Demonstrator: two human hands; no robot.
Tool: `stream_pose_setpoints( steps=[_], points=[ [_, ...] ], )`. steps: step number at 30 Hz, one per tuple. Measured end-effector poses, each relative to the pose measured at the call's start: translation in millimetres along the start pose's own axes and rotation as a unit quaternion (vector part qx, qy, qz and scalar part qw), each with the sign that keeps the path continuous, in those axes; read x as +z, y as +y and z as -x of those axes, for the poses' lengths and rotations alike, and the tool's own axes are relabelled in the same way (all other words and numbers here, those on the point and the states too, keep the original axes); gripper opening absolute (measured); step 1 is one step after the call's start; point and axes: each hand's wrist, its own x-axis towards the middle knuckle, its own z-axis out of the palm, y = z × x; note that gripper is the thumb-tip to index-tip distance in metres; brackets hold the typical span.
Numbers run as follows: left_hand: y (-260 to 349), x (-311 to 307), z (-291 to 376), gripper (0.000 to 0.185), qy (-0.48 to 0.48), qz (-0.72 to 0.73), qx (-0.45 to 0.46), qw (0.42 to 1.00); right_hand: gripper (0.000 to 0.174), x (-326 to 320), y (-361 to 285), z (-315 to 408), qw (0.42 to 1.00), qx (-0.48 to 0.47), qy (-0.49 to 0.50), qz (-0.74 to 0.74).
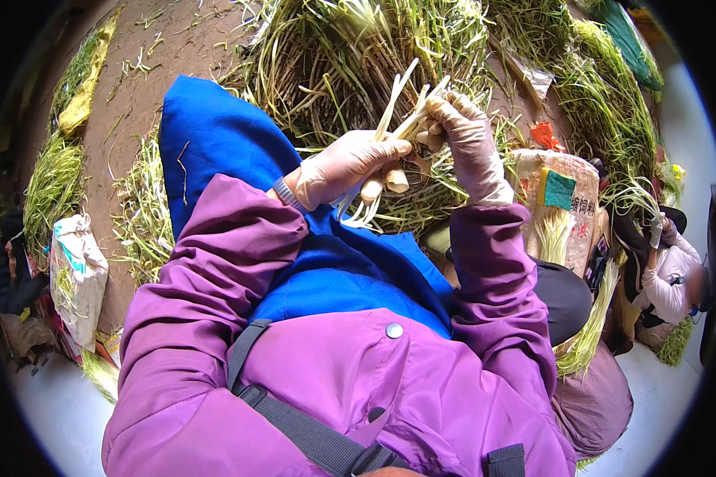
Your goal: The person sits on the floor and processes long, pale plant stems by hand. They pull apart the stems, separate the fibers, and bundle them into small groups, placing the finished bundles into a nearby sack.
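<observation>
My left hand, in a thin pale glove, is closed around a small bunch of pale plant stalks. The stalks jut up past the thumb, and their thin ends hang below the fingers. Close on its right, my right hand, gloved as well, pinches the upper part of some stalks between thumb and fingers. Behind both hands lies a large heap of long green and brown stalks. A blue cloth covers my lap and leg.
At right stand a printed woven sack with a green-and-yellow sponge and a bundle of pale stalks. Another person handles stalks at far right. More stalk piles line the right; a white sack stands left.
</observation>
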Motion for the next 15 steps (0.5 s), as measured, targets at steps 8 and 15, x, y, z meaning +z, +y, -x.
stream_pose_setpoints(
  steps=[8,15],
  points=[
    [-6,-12,-7,0.029,0.027,0.013,0.0,1.0,0.018,4,-5,7,0.986,-0.016,0.033,0.165],
    [-4,-16,-7,0.033,0.047,0.04,0.016,0.998,0.017,9,-6,11,0.973,0.025,0.026,0.226]
  ],
)
